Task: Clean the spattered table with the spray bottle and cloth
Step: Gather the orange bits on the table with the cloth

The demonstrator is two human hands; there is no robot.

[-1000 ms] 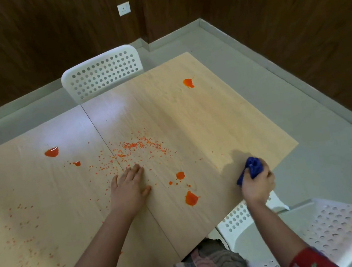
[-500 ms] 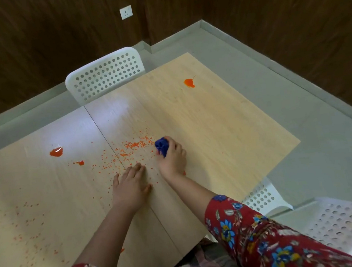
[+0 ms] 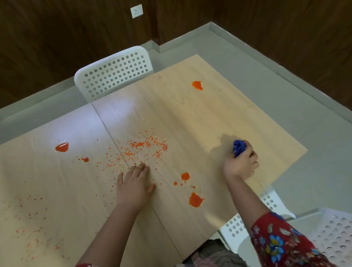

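So the right hand (image 3: 240,165) has its fingers curled tight round a balled-up blue cloth (image 3: 238,146), a bit poking out the top of the fist, over the right side of the table (image 3: 223,109), while the left hand (image 3: 133,185) lies flat with straight fingers at the edge of the fine orange specks (image 3: 147,145). The cloth looks soft, light and squishy, so I'd guess palming the whole wad beats pinching a corner, though it'll likely smear the 2 wet blobs (image 3: 195,200) nearby. No spray bottle in view.

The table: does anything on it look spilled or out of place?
Yes: orange blobs and fine orange specks are spattered over the wooden table. The right hand grips a crumpled blue cloth over a bare part; the left hand rests flat among the specks.
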